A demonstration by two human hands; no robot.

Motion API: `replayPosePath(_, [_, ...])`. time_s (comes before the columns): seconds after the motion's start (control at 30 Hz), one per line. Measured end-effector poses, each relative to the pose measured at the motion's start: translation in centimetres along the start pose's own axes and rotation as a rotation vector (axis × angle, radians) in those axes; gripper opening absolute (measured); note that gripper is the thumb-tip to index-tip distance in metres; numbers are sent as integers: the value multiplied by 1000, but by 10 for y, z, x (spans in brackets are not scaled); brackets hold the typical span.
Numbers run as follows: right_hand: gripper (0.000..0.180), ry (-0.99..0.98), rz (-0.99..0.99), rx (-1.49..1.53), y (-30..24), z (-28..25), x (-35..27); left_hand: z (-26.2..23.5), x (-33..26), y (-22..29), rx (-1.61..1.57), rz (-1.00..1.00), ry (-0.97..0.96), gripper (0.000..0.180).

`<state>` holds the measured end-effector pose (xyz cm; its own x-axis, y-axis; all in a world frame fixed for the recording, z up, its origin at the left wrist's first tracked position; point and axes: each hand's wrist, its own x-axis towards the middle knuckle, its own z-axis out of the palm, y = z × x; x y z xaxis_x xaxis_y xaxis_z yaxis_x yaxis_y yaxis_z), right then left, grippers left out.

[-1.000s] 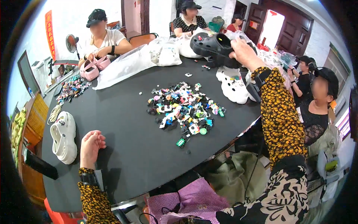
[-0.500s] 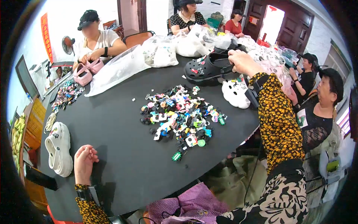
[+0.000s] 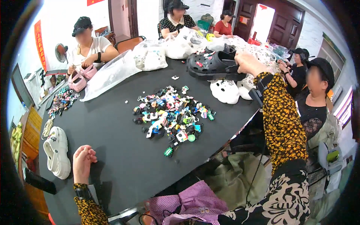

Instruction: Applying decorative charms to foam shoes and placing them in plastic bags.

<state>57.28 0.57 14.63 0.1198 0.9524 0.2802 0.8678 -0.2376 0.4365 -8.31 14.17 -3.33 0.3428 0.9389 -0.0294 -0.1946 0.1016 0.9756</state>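
My right hand (image 3: 248,63) reaches out to the far right, fingers closed on the heel end of a black clog (image 3: 212,66) with small charms on its upper. Below that clog are white clogs (image 3: 225,91), partly hidden by it and by my wrist. At the lower left my left hand (image 3: 84,162) is loosely closed beside the table surface, with no object visible in its fingers. A white clog with charms (image 3: 57,153) lies to the left of that hand. Between my hands spreads a heap of colourful shoe charms (image 3: 174,114).
Plastic bags (image 3: 150,56) and piled white clogs (image 3: 258,54) line the far side of the dark table (image 3: 123,150). A person at far left handles a pink shoe (image 3: 77,80) by another charm pile (image 3: 63,100). Other people sit around. A black box-like object (image 3: 39,180) is at left.
The view has shifted slightly. My right hand still grips the black clog, now lying over the white clogs, more of which show beneath it. My left hand stays curled in place.
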Motion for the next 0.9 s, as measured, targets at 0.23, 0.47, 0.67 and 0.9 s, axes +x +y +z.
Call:
replayPosePath(0.23, [26,-159,20,153,-47,-28,15,0,0,1,-10,-23,-7,14])
replayPosePath(0.47, [21,-16,2,83,-62,-21,25,2,0,2,-43,-29,-30,15])
replayPosePath(0.67, [31,-19,-58,111,-93,-4,52,2,-3,0,-62,-47,18,15])
replayPosePath(0.9, [41,66,-61,344,-132,11,120,16,-4,-1,62,-41,32,14])
